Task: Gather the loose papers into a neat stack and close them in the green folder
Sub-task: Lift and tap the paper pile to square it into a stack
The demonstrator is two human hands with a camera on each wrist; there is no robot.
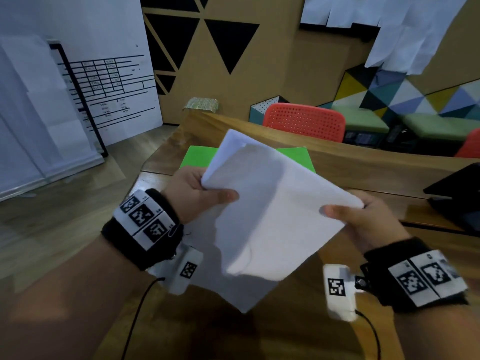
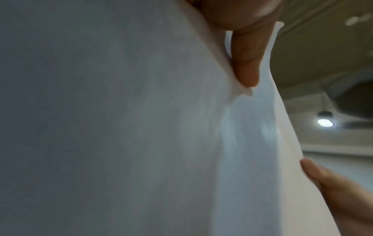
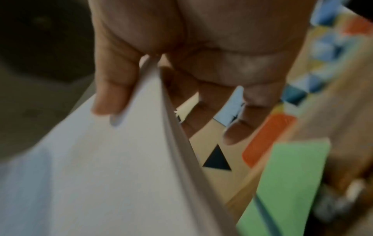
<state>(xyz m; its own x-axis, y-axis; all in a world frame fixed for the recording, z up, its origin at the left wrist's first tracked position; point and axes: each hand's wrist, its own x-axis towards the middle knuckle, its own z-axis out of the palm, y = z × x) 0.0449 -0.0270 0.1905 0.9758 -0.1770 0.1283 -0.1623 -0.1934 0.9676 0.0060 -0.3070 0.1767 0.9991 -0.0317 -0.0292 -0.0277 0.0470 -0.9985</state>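
Observation:
A bundle of white papers (image 1: 262, 214) is held in the air above the wooden table (image 1: 376, 165), tilted with one corner pointing down. My left hand (image 1: 200, 188) pinches its left edge, thumb on top. My right hand (image 1: 363, 216) pinches the right corner, thumb on top and fingers beneath. The green folder (image 1: 197, 157) lies flat on the table behind the papers, mostly hidden by them. In the left wrist view the papers (image 2: 141, 127) fill the frame, with my thumb pressing on them. In the right wrist view my thumb lies on the papers (image 3: 101, 175), with the green folder (image 3: 292, 183) below.
A dark laptop (image 1: 457, 196) sits at the table's right edge. Red chairs (image 1: 304, 120) stand behind the table. White boards (image 1: 78, 87) lean at the left over the wood floor. A small woven box (image 1: 201, 103) sits at the table's far end.

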